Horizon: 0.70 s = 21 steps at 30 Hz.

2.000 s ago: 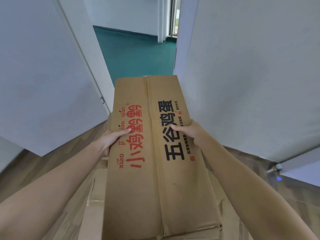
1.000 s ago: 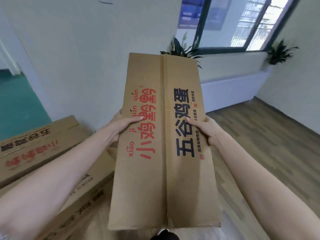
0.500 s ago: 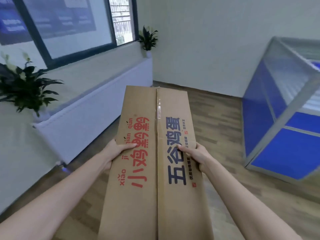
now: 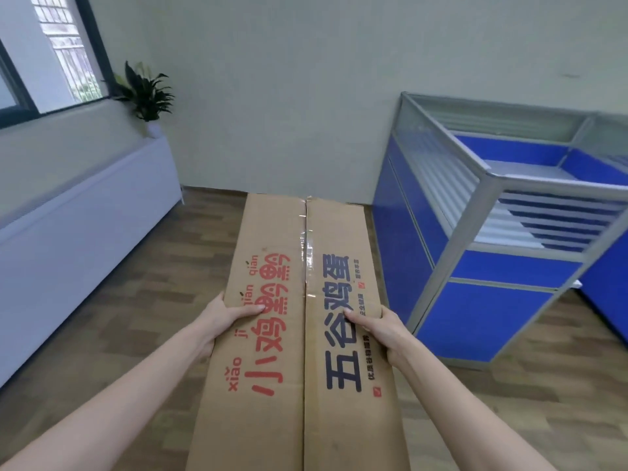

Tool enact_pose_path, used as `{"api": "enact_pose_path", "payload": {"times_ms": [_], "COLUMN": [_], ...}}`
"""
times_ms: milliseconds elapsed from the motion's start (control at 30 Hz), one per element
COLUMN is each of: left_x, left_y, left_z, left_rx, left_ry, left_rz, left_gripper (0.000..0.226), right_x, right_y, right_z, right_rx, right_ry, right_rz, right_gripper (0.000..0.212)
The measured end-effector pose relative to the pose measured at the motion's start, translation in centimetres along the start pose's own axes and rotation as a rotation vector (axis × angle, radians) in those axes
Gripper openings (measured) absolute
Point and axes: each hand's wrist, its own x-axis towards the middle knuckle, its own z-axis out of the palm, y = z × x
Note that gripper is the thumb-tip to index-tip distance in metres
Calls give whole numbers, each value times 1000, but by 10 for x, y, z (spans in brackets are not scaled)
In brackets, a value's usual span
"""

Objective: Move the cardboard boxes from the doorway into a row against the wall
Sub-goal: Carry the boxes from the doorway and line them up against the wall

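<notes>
Forearms: both reaching forward from the bottom corners, bare, converging on the load.
Cardboard box (image 4: 299, 334): long and narrow, carried lengthwise and roughly level above the floor, top flaps shut along a taped centre seam; red lettering on the left flap, dark lettering on the right. Held clear of everything, touching only the hands.
Left hand (image 4: 222, 321): clamped on the left long edge, thumb pressed flat on the top face, remaining fingers wrapped out of sight beneath. Probably placed near mid-length so the load balances rather than tips.
Right hand (image 4: 377, 326): mirrored on the right long edge, thumb on top, other fingers hidden under the side. Squeeze from both sides likely doing the holding, since no handle shows.
Step in hand: transport, judged from the raised box and the open room ahead; set-down not yet begun.
Wood floor (image 4: 136, 300): bare planks between box and wall, enough free run for a row.
White cabinet (image 4: 78, 232): low, along the left side under the window.
Blue partition (image 4: 475, 277): desk cubicle to the right, near the box's right edge; worth a little clearance in passing.
Potted plant (image 4: 146, 93): on the cabinet's far end.
Far wall (image 4: 289, 96): plain, its base unoccupied; likely target for the row, long side of the box against it.
</notes>
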Motion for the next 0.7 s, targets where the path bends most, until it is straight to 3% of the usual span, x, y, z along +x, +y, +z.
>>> {"api": "enact_pose_path", "payload": {"times_ms": [167, 400, 700], "left_x": [149, 321, 562], "left_y": [68, 194, 300], "left_z": [37, 90, 155], "left_rx": [9, 32, 25], "left_ry": [-46, -123, -141], "left_rz": [-3, 16, 1], "left_gripper": [72, 61, 79], "right_x": [127, 286, 520], "right_y": [-64, -183, -280], "right_z": [-32, -84, -135], "right_rx": [-8, -10, 83], "right_ry": [63, 104, 115], "right_rz": [24, 24, 42], "right_gripper": [57, 59, 53]}}
